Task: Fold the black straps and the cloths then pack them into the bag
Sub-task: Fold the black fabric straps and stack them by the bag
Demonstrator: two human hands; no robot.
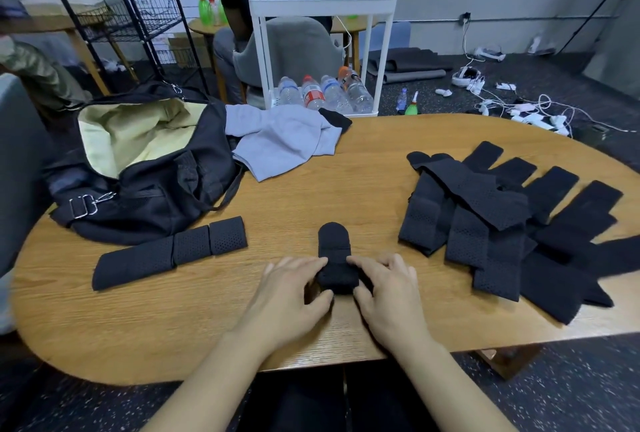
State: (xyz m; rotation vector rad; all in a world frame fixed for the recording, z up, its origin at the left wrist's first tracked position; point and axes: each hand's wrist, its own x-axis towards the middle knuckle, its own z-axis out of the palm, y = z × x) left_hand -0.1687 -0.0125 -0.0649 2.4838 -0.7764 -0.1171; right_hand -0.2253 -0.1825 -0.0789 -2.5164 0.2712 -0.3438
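A partly rolled black strap (335, 251) lies on the wooden table (277, 196) in front of me, its rounded end pointing away. My left hand (294, 287) and my right hand (386, 287) grip the rolled part from either side, fingers and thumbs curled round it. A folded black strap (169, 253) lies to the left. A heap of several unfolded black straps (512, 223) covers the right side. The black bag (145, 168) stands open at the far left, showing its pale yellow lining. Grey cloths (284, 140) lie crumpled beside the bag.
A white trolley (322, 1) with water bottles stands beyond the table, and a person sits on a grey chair behind it. Cables and white devices litter the floor at the right. A black wire rack stands at the back left.
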